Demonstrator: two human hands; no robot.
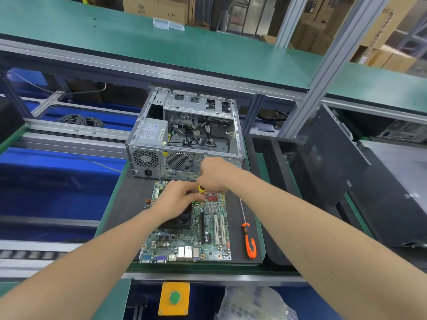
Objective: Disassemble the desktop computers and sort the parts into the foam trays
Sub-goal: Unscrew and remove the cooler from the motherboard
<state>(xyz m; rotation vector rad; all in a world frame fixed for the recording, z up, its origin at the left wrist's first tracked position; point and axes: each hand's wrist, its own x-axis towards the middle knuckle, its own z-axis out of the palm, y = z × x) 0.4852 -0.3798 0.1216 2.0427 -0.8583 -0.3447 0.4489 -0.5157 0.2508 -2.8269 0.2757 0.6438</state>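
Right hand (213,175) is curled round a yellow tool (201,188), held over the far end of the board (208,239). Left hand (178,198) sits just beside it, fingers bent down by the tool's tip; the hands hide that spot, so I cannot tell whether they pinch anything. The left wrist covers part of the black cooler (182,219). The board lies flat on a dark mat (124,204), with an orange screwdriver (250,245) just to its right. Behind stands the open case (184,135), cables loose inside. A foam tray (280,162) sits to the right
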